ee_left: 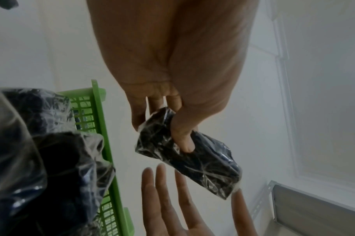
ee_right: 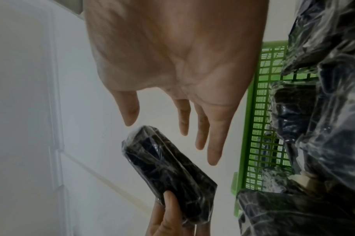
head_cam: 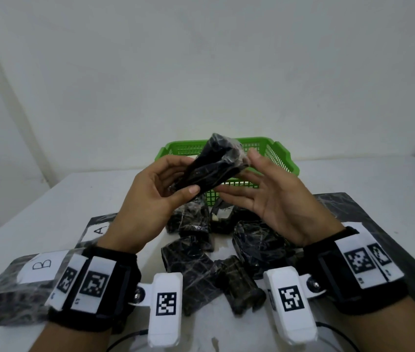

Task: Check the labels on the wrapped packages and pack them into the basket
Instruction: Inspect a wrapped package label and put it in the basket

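My left hand (head_cam: 165, 184) holds a small black package wrapped in clear film (head_cam: 211, 166) in the air, thumb on top and fingers under its lower end; the same package (ee_left: 188, 159) shows in the left wrist view, and the package (ee_right: 168, 172) in the right wrist view too. My right hand (head_cam: 259, 189) is spread flat beside it, palm up, thumb tip by the package's upper end, holding nothing. No label shows on the held package. The green basket (head_cam: 282, 158) stands behind the hands. Several more wrapped black packages (head_cam: 257, 242) lie on the table below.
At the near left lie larger wrapped packages with white labels, one marked B (head_cam: 41, 265) and one marked A (head_cam: 99, 231). A flat dark wrapped package (head_cam: 369, 214) lies at the right. The white table (head_cam: 36, 207) runs back to a white wall.
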